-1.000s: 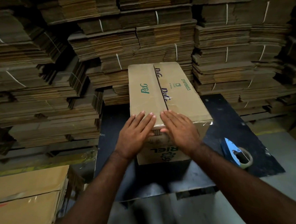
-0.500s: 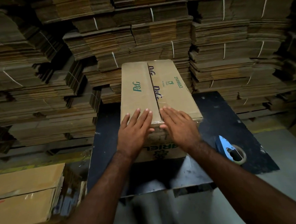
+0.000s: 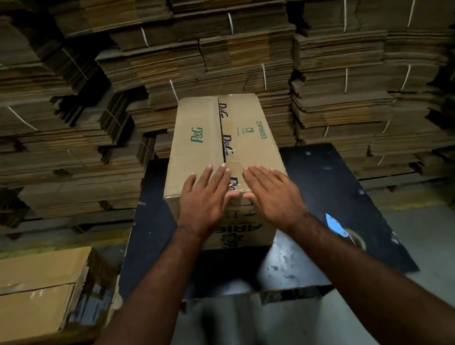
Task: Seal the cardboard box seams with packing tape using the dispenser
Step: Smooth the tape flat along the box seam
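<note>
Both hands (left hand, right hand) press flat on cardboard box.

box: matt brown cardboard, glossy clear tape on seam
table: dark, scuffed, worn shiny
dispenser: blue plastic

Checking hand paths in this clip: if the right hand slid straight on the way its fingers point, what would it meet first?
The right hand points up-left along the box top, so it would probably reach the centre seam first.
</note>
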Motion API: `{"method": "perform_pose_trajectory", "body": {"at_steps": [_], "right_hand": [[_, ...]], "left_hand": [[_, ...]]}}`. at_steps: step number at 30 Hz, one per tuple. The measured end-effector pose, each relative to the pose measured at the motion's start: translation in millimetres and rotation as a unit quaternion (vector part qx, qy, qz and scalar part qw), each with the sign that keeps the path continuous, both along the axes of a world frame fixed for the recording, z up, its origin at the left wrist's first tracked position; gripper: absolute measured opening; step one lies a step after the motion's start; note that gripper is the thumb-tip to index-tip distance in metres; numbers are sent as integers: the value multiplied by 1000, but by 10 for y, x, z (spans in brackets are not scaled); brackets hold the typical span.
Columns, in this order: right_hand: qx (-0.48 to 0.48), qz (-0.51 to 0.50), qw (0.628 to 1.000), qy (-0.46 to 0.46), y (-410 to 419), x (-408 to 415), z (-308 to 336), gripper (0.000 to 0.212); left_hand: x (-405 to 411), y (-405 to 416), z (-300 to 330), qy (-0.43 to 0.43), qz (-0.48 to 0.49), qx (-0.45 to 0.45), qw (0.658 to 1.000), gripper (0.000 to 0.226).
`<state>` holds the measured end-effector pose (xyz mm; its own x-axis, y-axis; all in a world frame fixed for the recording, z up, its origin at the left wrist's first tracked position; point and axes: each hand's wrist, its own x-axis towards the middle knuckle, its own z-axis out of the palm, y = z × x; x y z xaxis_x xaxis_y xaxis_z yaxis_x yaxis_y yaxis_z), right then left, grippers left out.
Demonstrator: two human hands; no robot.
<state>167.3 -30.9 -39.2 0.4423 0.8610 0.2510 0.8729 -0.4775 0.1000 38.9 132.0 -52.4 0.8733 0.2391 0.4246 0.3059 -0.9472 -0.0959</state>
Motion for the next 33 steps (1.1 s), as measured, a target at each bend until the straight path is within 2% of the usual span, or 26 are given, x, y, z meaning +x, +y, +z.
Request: {"method": "perform_pose_trajectory", "body": {"at_steps": [6,11,15,18,21,28,33], "right_hand": [[-21,33,999,6,-62,25,54,70],[68,39,995,57,-156,91,174,68],[59,61,996,37,-202,213,67,69],[38,91,995,6,-217,336,-2,63],[13,112,994,-5,-286,392,-30,69],[98,94,989,59,-415,518,31,66],[86,118,988,58,-493,633,-149,65]], "left_hand": [[-83,17,83,64,-21,1,998,60],[45,-217,229,56,32,-84,994,66],[133,-293,125,70,54,-41,995,63],[86,-220,70,75,22,-7,997,63],[29,-220,80,73,14,1,997,65],[293,-572,203,48,14,-53,997,66],[323,-528,49,68,9,-7,998,61]]}}
